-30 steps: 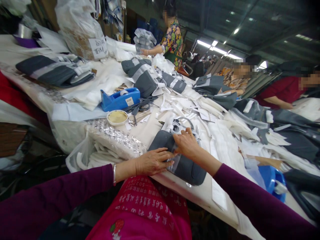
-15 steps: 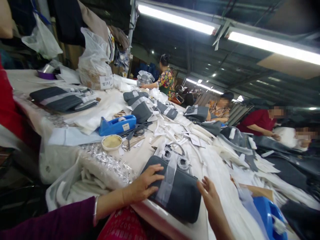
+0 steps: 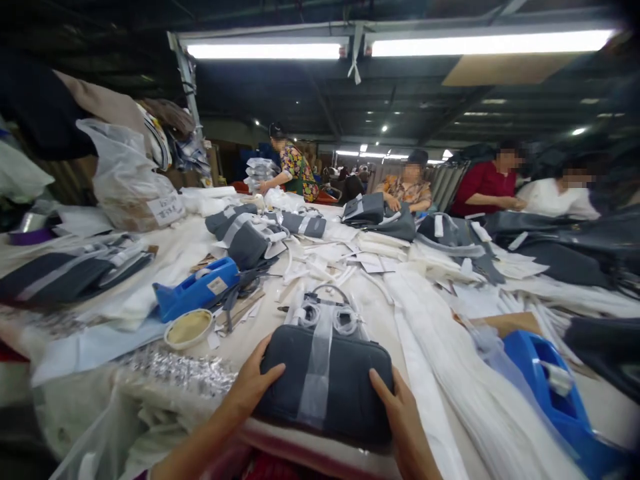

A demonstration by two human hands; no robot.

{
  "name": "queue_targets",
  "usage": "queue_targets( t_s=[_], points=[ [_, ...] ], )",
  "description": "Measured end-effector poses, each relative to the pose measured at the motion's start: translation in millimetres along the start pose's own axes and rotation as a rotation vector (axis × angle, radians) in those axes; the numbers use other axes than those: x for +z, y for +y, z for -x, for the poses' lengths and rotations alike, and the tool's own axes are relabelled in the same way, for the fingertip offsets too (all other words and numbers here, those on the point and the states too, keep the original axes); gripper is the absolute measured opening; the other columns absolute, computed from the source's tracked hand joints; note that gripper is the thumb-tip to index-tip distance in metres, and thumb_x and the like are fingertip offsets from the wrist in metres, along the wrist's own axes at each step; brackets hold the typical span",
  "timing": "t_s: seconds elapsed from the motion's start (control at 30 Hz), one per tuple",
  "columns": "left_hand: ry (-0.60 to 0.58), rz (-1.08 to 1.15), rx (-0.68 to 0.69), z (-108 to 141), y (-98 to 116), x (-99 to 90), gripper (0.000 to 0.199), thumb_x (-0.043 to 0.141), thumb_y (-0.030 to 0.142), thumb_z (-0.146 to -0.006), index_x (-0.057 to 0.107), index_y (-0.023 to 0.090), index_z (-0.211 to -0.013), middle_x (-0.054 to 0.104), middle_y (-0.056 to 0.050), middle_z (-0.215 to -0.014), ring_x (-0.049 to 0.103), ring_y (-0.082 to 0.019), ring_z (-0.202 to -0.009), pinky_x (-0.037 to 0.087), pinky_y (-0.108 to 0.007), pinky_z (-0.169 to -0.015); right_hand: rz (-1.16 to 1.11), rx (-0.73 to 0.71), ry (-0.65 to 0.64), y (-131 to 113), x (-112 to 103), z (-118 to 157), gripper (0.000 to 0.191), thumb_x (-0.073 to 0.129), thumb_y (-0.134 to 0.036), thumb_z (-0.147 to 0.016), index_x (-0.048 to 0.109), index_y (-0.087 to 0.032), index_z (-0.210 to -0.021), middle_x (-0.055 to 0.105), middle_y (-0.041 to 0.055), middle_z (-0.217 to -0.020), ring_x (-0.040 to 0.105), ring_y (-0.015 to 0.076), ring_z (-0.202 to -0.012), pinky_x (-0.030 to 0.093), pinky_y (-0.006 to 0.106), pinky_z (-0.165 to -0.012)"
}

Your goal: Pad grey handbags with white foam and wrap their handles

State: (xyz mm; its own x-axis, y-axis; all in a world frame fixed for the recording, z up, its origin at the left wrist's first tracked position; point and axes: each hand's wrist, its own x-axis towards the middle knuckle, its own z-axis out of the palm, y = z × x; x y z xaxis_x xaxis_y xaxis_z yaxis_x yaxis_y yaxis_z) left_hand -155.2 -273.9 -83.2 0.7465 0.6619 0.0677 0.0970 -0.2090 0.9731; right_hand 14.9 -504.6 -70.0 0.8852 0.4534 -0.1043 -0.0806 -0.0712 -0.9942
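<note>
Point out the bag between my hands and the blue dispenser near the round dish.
Bag [image 3: 350, 373]: head view, right half of its upper panel.
Blue dispenser [image 3: 186, 298]: head view, side facing the camera.

This is a factory workshop: a long shared worktop [image 3: 375, 313] strewn with dark bags [image 3: 245, 240], white padding strips [image 3: 430, 333] and a blue tape dispenser [image 3: 197, 288]. Several people [image 3: 295, 170] work around its far side, and tube lights [image 3: 265, 51] hang above it under a dark, beamed roof [image 3: 400, 107].

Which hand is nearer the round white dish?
Left. The left hand grips the dark bag by its left end, just right of the dish; the right hand grips the bag's right end, farther.
</note>
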Motion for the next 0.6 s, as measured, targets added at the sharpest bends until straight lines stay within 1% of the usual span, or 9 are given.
queue_targets(
  t_s=[0.07, 0.13, 0.27, 0.33, 0.4, 0.43, 0.47, 0.53, 0.6],
  points=[
    [-0.005, 0.01, -0.037, 10, 4, 0.7, 0.071, 0.062, 0.041, -0.077, 0.035, 0.016, -0.137, 0.046, -0.013, -0.141, 0.047, -0.027, -0.128, 0.035, -0.045, -0.112, -0.003, -0.011, 0.007, 3, -4, 4, 0.061, 0.066, -0.052, -0.073, 0.057, -0.023, -0.126, 0.061, 0.0032, -0.127, 0.053, 0.027, -0.121, 0.04, 0.038, -0.105],
    [0.006, -0.01, -0.066, 21, 0, 0.2, 0.072, 0.062, 0.043, -0.076, 0.034, 0.018, -0.137, 0.044, -0.011, -0.143, 0.044, -0.027, -0.131, 0.033, -0.045, -0.114, 0.001, -0.018, -0.004, 5, -8, 7, 0.062, 0.067, -0.05, -0.072, 0.057, -0.022, -0.127, 0.061, 0.004, -0.128, 0.052, 0.028, -0.121, 0.041, 0.038, -0.104],
    [0.004, -0.107, -0.099, 41, -5, -6.6, 0.067, 0.056, 0.044, -0.082, 0.029, 0.022, -0.139, 0.043, -0.012, -0.143, 0.044, -0.028, -0.131, 0.039, -0.047, -0.11, 0.029, -0.029, -0.044, 6, -13, 14, 0.066, 0.064, -0.051, -0.073, 0.052, -0.022, -0.132, 0.057, 0.0049, -0.132, 0.048, 0.0278, -0.125, 0.034, 0.039, -0.11],
    [0.057, -0.329, 0.015, 40, 12, -5.6, 0.065, 0.054, 0.042, -0.084, 0.029, 0.022, -0.14, 0.04, -0.013, -0.144, 0.039, -0.031, -0.133, 0.034, -0.055, -0.111, 0.038, -0.021, -0.042, 5, -13, 16, 0.069, 0.062, -0.052, -0.073, 0.05, -0.022, -0.134, 0.055, 0.0054, -0.134, 0.047, 0.0277, -0.127, 0.031, 0.04, -0.112],
    [0.117, -0.617, 0.25, 25, 46, 7.0, 0.064, 0.056, 0.036, -0.084, 0.031, 0.021, -0.141, 0.035, -0.015, -0.146, 0.03, -0.034, -0.137, 0.023, -0.061, -0.113, 0.067, -0.011, -0.022, 4, -12, 16, 0.073, 0.06, -0.053, -0.074, 0.047, -0.019, -0.136, 0.053, 0.0071, -0.137, 0.045, 0.0276, -0.128, 0.03, 0.041, -0.113],
    [0.092, -0.73, 0.356, 12, 66, 18.6, 0.06, 0.054, 0.033, -0.086, 0.032, 0.021, -0.141, 0.031, -0.014, -0.148, 0.026, -0.032, -0.139, 0.021, -0.059, -0.114, 0.085, -0.011, -0.007, 4, -11, 17, 0.073, 0.059, -0.053, -0.074, 0.045, -0.018, -0.137, 0.051, 0.0079, -0.138, 0.044, 0.0274, -0.129, 0.029, 0.041, -0.113],
    [-0.019, -0.798, 0.449, -4, 87, 33.7, 0.053, 0.049, 0.028, -0.089, 0.036, 0.021, -0.14, 0.033, -0.012, -0.147, 0.028, -0.028, -0.139, 0.024, -0.054, -0.115, 0.101, -0.015, 0.005, 4, -10, 17, 0.073, 0.057, -0.053, -0.076, 0.044, -0.017, -0.137, 0.05, 0.0084, -0.139, 0.043, 0.0268, -0.13, 0.028, 0.042, -0.114],
    [-0.358, -0.834, 0.626, -41, 121, 71.1, 0.039, 0.04, 0.023, -0.094, 0.046, 0.022, -0.133, 0.042, -0.01, -0.142, 0.037, -0.02, -0.133, 0.031, -0.042, -0.114, 0.115, -0.035, 0.014, 6, -9, 19, 0.069, 0.054, -0.052, -0.079, 0.042, -0.017, -0.138, 0.047, 0.0082, -0.141, 0.04, 0.0252, -0.132, 0.027, 0.042, -0.114],
    [-0.634, -0.823, 0.775, -79, 139, 111.3, 0.033, 0.037, 0.022, -0.096, 0.053, 0.02, -0.125, 0.05, -0.009, -0.136, 0.044, -0.017, -0.128, 0.032, -0.036, -0.113, 0.106, -0.039, 0.001, 11, -11, 23, 0.067, 0.054, -0.049, -0.081, 0.039, -0.02, -0.139, 0.043, 0.0067, -0.144, 0.036, 0.024, -0.135, 0.026, 0.043, -0.115]
  ],
)
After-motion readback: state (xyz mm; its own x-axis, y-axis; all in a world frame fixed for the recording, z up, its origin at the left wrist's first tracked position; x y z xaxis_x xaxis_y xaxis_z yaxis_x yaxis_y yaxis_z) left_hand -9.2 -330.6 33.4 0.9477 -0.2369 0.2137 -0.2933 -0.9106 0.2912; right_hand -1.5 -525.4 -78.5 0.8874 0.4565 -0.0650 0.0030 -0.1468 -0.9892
